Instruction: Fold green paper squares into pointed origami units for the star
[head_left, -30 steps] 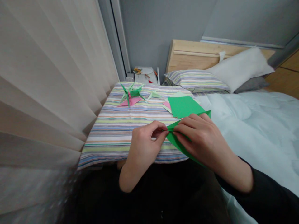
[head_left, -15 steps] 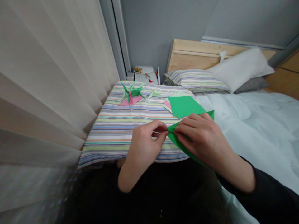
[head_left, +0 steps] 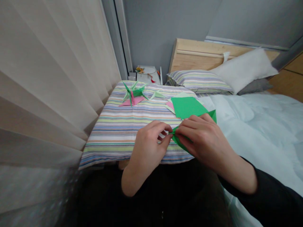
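Observation:
A partly folded sheet of green origami paper (head_left: pixel 181 143) is held between my two hands above the striped cloth. My left hand (head_left: pixel 151 142) pinches the paper's left tip between thumb and forefinger. Across its middle, my right hand (head_left: pixel 201 134) grips the folds with bent fingers, covering much of the sheet. A green corner (head_left: pixel 213 115) sticks out beyond the right knuckles. Just behind lies a stack of square paper, with a green sheet (head_left: pixel 188 106) on top and pale green and pink edges showing.
Folded paper pieces in green (head_left: pixel 138 92), pink (head_left: pixel 136 101) and pale green (head_left: pixel 157 95) sit at the back left of the striped cloth (head_left: pixel 111 135). Curtains (head_left: pixel 59 78) hang along the left. The bed with a pale blue quilt (head_left: pixel 267 135) and pillows lies to the right.
My left hand has shifted slightly right, closer to my right hand, and its fingertips have moved along the paper's left tip. The right hand has moved slightly left, keeping its grip.

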Demonstrator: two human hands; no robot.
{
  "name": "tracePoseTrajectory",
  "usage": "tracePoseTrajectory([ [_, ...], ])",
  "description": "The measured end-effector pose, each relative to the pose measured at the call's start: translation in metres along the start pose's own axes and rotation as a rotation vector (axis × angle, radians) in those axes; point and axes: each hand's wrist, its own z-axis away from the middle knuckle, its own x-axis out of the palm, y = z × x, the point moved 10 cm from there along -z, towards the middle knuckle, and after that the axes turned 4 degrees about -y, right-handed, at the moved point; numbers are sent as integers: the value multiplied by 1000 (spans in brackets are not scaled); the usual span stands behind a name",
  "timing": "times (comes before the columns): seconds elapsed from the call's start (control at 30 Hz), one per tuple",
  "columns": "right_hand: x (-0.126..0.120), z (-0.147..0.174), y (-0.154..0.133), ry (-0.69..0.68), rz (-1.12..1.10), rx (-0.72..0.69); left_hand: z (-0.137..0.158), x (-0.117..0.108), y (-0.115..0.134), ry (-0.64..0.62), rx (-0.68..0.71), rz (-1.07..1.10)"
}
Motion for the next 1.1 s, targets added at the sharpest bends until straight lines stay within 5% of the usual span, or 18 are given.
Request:
tracePoseTrajectory([
  [0.77,12,14,15,-117,187,8,-1,7,-4,-33,55,-100],
  [1.1,8,5,-6,-15,47,-50,1,7,7,-36,96,-79],
])
